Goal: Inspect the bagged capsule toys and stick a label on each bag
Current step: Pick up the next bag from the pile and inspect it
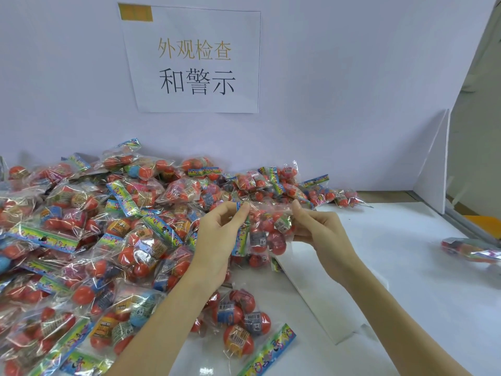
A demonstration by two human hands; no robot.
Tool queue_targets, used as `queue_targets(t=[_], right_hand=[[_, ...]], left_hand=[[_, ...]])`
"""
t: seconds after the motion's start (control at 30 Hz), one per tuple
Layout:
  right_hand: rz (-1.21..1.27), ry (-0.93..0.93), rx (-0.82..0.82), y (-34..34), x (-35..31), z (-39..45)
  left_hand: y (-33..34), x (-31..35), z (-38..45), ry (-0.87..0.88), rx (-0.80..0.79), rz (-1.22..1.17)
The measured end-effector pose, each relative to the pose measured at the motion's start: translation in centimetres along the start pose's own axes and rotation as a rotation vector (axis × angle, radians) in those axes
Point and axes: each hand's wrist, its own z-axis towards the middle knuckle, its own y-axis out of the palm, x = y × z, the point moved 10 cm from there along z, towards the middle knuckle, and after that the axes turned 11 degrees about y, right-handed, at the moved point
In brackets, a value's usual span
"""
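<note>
A pale lilac back wall (pixel 339 77) fills the upper half of the frame, and a white tabletop (pixel 406 267) spreads across the lower right. Across the left and centre lies a big heap of clear plastic bags of red capsule toys (pixel 89 240), each bag with a rainbow-printed card header. A white paper sign with yellow and black Chinese characters (pixel 195 63) hangs on the wall at upper centre. A white folded board (pixel 433 169) stands at the right edge of the table, near the wall. A flat white sheet (pixel 320 294) lies on the table at lower centre right, under the right forearm.

At centre frame, lifted above the heap, is one clear bag of red capsules (pixel 267 232). The left hand (pixel 219 240) pinches its upper left edge between thumb and fingertips; the right hand (pixel 322 234) grips its right side with curled fingers.

Another bag of red capsules (pixel 241 324) lies at lower centre, touching the left forearm. A lone bag (pixel 471 251) lies at the far right, well apart from the heap.
</note>
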Motion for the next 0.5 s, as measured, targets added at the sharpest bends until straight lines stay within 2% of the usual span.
queue_targets(t=[0.1, 0.27, 0.43, 0.5], right_hand=[[0.051, 0.002, 0.031, -0.2, 0.0, -0.1], [-0.065, -0.034, 0.112, -0.5, -0.2, -0.3], [-0.192, -0.104, 0.233, -1.5, -0.8, -0.4], [-0.181, -0.133, 0.234, -1.3, -1.0, -0.5]], left_hand=[[0.5, 0.8, -0.1, 0.100, -0.015, 0.067], [1.8, 4.1, -1.0, 0.506, -0.108, 0.468], [2.3, 4.1, -1.2, 0.543, -0.137, 0.513], [2.3, 4.1, -1.2, 0.537, -0.121, 0.523]])
